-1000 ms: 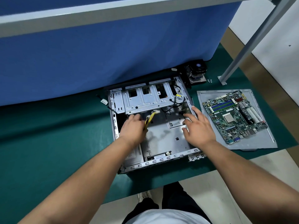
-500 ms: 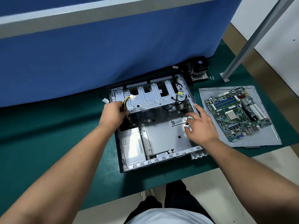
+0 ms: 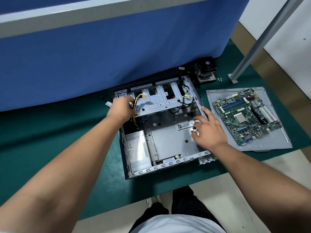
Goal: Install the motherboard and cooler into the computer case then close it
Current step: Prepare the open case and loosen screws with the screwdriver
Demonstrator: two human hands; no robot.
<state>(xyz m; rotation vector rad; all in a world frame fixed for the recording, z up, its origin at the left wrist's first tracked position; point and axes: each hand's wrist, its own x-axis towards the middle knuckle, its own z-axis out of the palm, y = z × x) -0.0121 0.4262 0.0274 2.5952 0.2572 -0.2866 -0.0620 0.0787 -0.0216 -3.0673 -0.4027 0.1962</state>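
A blue partition (image 3: 109,52) stands along the far edge of the green tabletop (image 3: 50,132), and a grey metal post (image 3: 262,37) slants down to a foot plate at the right. The open computer case (image 3: 161,167) lies flat on the tabletop just in front of the partition, its bare metal floor facing up, with the silver drive cage (image 3: 159,100) spanning its far end and the grey power supply (image 3: 137,150) sitting in the near-left corner. To the right of the case, apart from it, a grey side panel (image 3: 272,142) lies flat, and the green motherboard (image 3: 245,115) rests on top of it, not yet in the case. The left hand (image 3: 122,108) is at the far-left corner of the case, its fingers curled around the yellow-and-black cable bundle (image 3: 135,102), which loops up over the front of the drive cage. The right hand (image 3: 207,127) lies inside the case near its right wall, fingers spread and relaxed, fingertips touching the metal floor and gripping nothing. The cooler (image 3: 206,70), black fan on top of a finned block, stands at the far-right corner of the case against the partition. A thin black cable (image 3: 182,106) with a yellow tag curls under the right part of the cage. A few small screws (image 3: 219,79) lie just right of the cooler.
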